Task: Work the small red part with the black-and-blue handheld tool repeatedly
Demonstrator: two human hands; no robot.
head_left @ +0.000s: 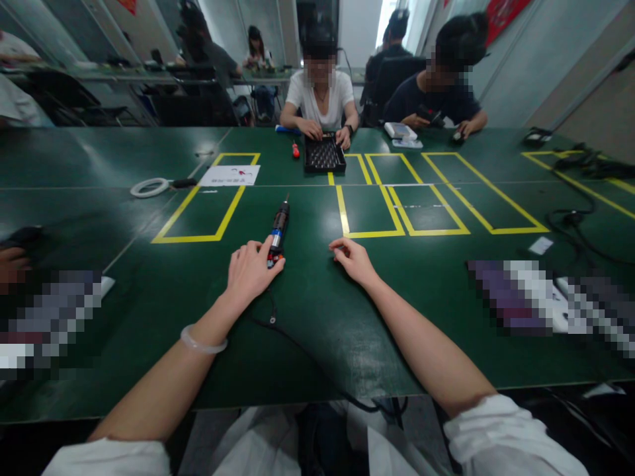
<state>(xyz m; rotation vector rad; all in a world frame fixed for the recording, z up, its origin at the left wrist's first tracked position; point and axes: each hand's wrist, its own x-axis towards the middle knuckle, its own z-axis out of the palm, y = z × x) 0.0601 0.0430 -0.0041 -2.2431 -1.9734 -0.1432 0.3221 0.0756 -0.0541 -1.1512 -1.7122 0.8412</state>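
- Screwdriver (278,225): tip towards bench (307,297) far edge, butt at left hand (253,270), thumb beside it; cannot tell if pinched.
- Right hand (353,260): apart, loosely curled.

Left hand (252,268) is palm-down, right hand (353,259) loosely curled.

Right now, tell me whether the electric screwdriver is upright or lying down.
Lying down: the electric screwdriver stretches along the green table, its bit toward the far side, the left hand on its near end.
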